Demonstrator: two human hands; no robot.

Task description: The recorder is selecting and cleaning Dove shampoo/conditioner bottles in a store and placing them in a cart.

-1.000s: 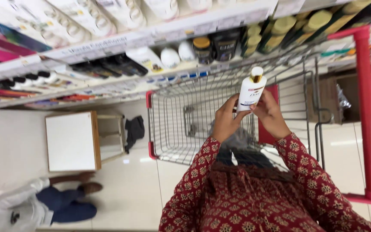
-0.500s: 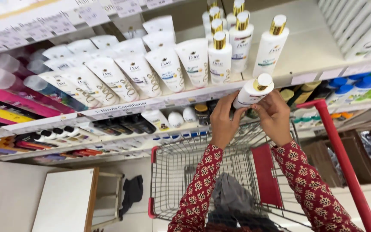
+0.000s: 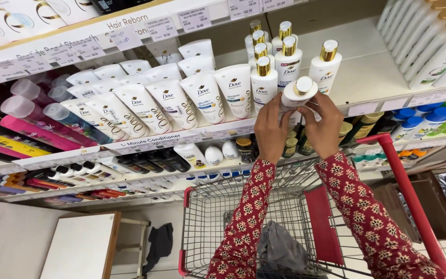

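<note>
The white bottle point(image 3: 296, 94) had risen from over the cart point(image 3: 218, 206) to the shelf's point(image 3: 367, 77) front edge; the left hand point(image 3: 270, 126) and right hand point(image 3: 325, 126) both wrapped it tightly, tilting its gold cap toward the matching bottles point(image 3: 285, 57), seemingly for comparison

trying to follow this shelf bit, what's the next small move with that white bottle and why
Probably ease the white bottle forward and tip it upright onto the shelf. Both the left hand and right hand hold it tilted at the shelf edge, beside the matching gold-capped bottles.
</note>
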